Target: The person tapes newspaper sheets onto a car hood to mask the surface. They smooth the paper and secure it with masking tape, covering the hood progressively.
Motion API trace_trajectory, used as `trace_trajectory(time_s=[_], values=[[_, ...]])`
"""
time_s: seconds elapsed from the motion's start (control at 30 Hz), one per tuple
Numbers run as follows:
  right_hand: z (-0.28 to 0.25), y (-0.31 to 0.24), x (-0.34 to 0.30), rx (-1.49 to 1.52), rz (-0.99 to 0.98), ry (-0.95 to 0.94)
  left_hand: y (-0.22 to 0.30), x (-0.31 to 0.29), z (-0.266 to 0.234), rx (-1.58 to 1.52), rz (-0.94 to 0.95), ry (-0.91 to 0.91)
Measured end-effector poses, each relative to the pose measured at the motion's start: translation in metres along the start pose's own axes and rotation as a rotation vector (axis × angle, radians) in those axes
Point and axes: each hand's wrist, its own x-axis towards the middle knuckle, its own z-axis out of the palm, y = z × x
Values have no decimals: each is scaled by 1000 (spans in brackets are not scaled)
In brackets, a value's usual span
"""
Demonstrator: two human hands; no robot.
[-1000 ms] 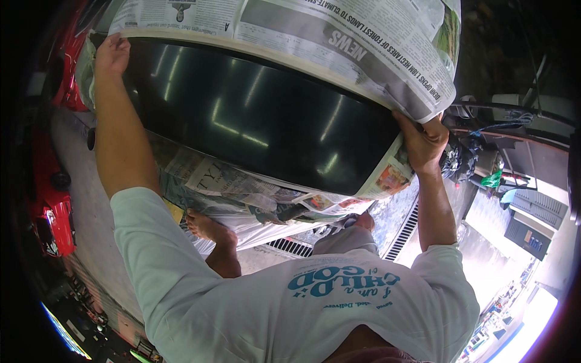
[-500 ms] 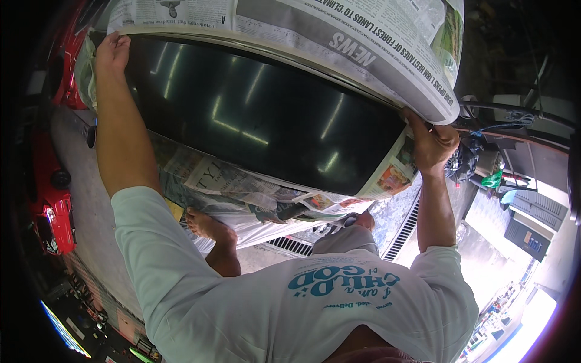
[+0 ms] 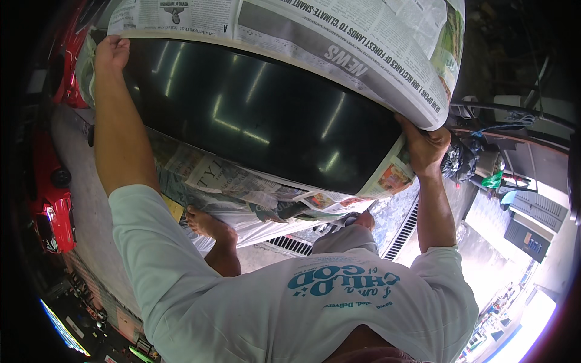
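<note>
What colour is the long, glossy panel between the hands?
The glossy panel is black, clearest in the head view.

The left hand pinches the edge of a newspaper sheet above a glossy black panel, while the right hand sits at the panel's far upper corner, some fingers hidden. More newspaper lines the panel's near edge; a red car stands at left, a floor grate at right.

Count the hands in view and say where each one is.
2: the left hand at the upper-left corner of the black panel, the right hand at its upper-right corner, both at the edge of the upper newspaper. No others show.
</note>
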Motion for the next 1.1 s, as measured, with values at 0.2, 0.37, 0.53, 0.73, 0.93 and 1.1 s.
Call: trace_trajectory(time_s=[0.2, 0.37, 0.53, 0.73, 0.93, 1.1], values=[[-3, 3, 4, -95, -107, -74, -3, 1, 8, 85, 34, 79], [-6, 9, 5, -137, -196, -105, 1, 4, 9, 228, 47, 90], [-9, 12, 5, -216, -274, -102, -3, 11, 8, 290, 86, 85], [-10, 8, 9, -153, -198, -113, -3, 22, 3, 271, 99, 76], [-11, 2, 11, -180, -177, -97, -3, 29, -1, 278, 100, 71], [-18, 0, 17, -182, -140, -126, -5, 33, 3, 277, 115, 114]])
